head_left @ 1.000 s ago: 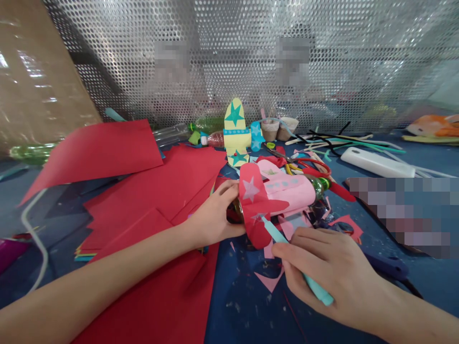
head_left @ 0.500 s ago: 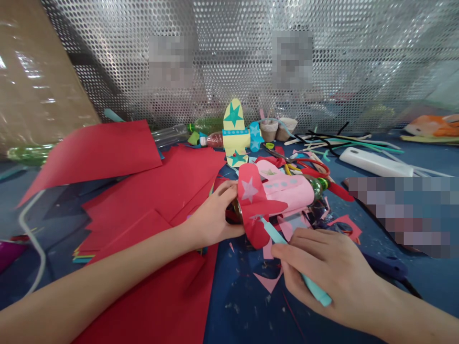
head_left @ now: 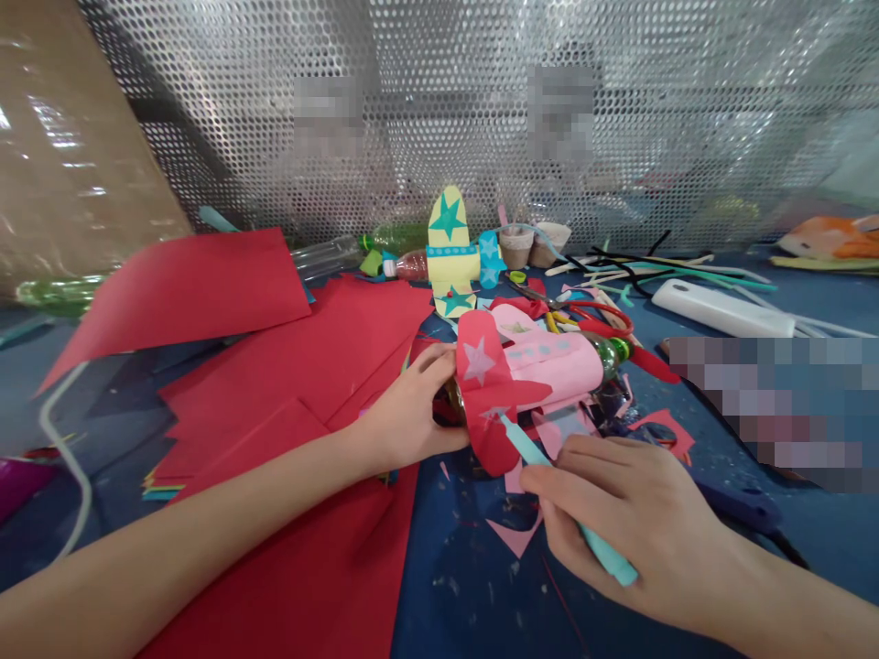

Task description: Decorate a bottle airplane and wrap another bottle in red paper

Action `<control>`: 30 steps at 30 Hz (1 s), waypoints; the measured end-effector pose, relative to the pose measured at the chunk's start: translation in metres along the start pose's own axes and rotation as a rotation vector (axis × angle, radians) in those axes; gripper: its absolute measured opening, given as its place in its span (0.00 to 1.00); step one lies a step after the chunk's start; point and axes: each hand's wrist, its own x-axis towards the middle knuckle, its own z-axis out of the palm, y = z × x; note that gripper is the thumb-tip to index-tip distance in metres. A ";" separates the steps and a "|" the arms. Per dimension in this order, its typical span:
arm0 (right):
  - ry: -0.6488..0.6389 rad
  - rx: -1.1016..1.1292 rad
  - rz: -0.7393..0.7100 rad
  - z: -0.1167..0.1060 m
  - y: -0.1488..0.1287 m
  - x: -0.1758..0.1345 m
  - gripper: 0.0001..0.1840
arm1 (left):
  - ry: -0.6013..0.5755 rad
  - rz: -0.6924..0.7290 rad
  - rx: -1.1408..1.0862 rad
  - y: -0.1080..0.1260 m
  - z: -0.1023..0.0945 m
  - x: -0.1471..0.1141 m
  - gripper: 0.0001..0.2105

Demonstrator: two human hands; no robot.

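Observation:
A toy plane made from a green-capped plastic bottle, wrapped in pink paper with red paper tail pieces, lies in the middle. My left hand is closed round its tail end on the left; some fingertips are hidden behind the red paper. In my right hand is a light-blue marker pen, held in a writing grip. Its tip touches the lower red tail piece, at a faint star outline. A filled pale star shows on the upper red piece.
Red paper sheets cover the left side. Behind stands a yellow paper-and-bottle plane. Scissors with red handles, a white glue gun and pipe cleaners lie right. Pink scraps lie in front. A perforated metal panel closes the back.
The view shifts very slightly. Both hands, the bottle plane and the pen stay in nearly the same place, with the pen tip still on the lower red piece.

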 end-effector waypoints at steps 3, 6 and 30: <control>-0.010 0.012 0.000 -0.001 0.000 -0.001 0.07 | 0.004 0.004 0.001 0.000 0.000 0.000 0.23; -0.007 0.016 -0.017 -0.001 -0.001 -0.001 0.08 | 0.003 0.001 0.001 0.000 0.000 0.000 0.23; -0.024 0.004 -0.021 0.001 0.000 -0.001 0.08 | 0.015 0.018 0.032 -0.003 0.001 0.000 0.24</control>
